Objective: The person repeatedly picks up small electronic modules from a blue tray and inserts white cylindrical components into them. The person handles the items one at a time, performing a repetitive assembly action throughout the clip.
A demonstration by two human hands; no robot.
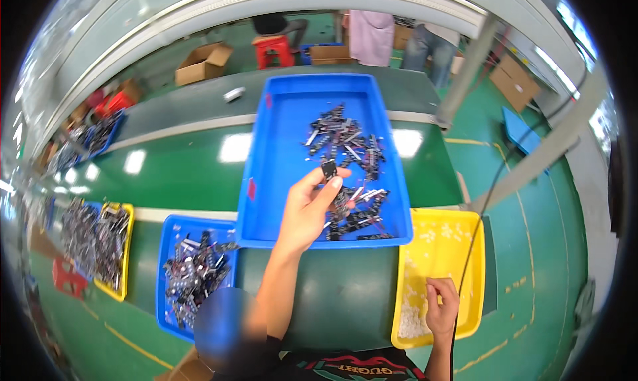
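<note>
My left hand (307, 205) is raised over the large blue tray (279, 135). Between its thumb and fingers it pinches a small black rectangular part (329, 170). Below and beyond that hand, the tray holds loose piles of black strip-like parts (342, 136) with thin wires and whitish pieces. At the lower right, my right hand (443, 308) hovers at the yellow tray (477, 274), fingertips drawn together. Whatever those fingers hold, if anything, is too small to make out. Small white pieces (413, 322) lie heaped in the yellow tray near the right hand, with more scattered farther up.
A smaller blue tray (161, 274) full of black parts stands left of my left forearm. Farther left is a yellow-rimmed tray (126, 248) of similar parts. A thin dark cable (488, 198) hangs across the right side. Beyond the bench are a red stool (272, 48), cartons and people.
</note>
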